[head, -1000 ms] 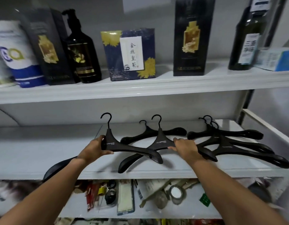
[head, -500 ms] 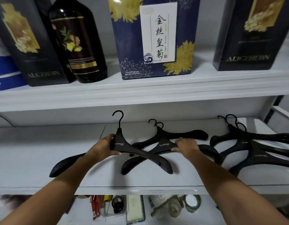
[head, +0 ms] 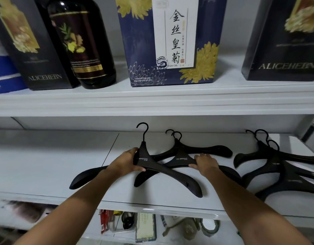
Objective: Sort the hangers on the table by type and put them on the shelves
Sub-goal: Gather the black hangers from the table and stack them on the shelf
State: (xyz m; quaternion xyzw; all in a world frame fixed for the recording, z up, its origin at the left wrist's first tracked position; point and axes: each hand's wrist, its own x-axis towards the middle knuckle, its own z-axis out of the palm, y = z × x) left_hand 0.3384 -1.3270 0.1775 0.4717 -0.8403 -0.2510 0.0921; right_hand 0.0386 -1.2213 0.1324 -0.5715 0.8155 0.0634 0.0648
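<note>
1. Left hand (head: 128,162): centre of the frame, fingers curled round the neck of the first hanger, thumb along its lower edge.
2. First hanger (head: 170,175): black, wide-shouldered, white lettering on the neck, thin hook pointing up. One arm runs to the lower left behind my wrist. The other runs to the lower right and crosses over an arm of the second hanger.
3. Right hand (head: 204,165): just right of centre, fingers over the top of the second hanger's shoulder, thumb tucked at its lower edge, gripping it.
4. Second hanger (head: 181,160): black, same pattern and lettering, lying on the middle shelf between my hands.
5. Third hanger (head: 205,150): black, directly behind the second, their hooks side by side.
6. Stack of hangers (head: 285,167): several black ones of the same pattern overlapping at the right of the frame, apart from the three above. The exact count is unclear.
7. Middle shelf (head: 46,165): white, carries all the hangers.
8. Upper shelf (head: 152,98): white; holds, left to right, a black carton (head: 29,41), a dark bottle (head: 82,41), a navy box (head: 170,41) with gold flowers, and a second black carton (head: 283,36).
9. Lower shelf (head: 170,239): bottom of the frame, mixed small items, blurred.
</note>
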